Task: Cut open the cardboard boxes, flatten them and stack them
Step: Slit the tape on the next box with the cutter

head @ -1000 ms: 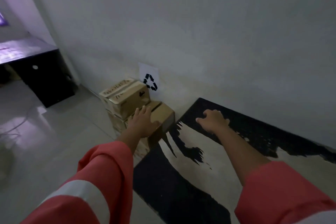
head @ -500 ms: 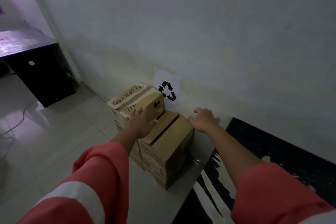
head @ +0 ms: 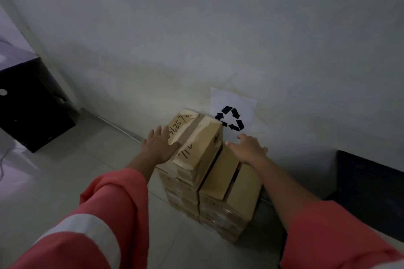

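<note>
**Left hand (head: 159, 147) flat against the top box (head: 197, 137)**

The left hand lay open, fingers spread, on the handwritten top box's left edge. The right hand (head: 249, 148) reached with straight fingers over the lower stack (head: 220, 172); contact was unclear. Both stacks stood at the floor's (head: 65, 181) far edge against the wall (head: 196, 28), below a recycling sign (head: 231, 113).

You will find two stacks of brown cardboard boxes just below the recycling sign (head: 232, 116), standing on the floor (head: 87, 170) side by side and touching. The left stack (head: 181, 190) is the taller. On top of it the numbered box (head: 196, 144) lies tilted, its flaps closed under pale tape and marked with black handwriting. On the lower right stack (head: 220, 218), the top carton (head: 231, 179) shows a dark gap between its flaps.
</note>
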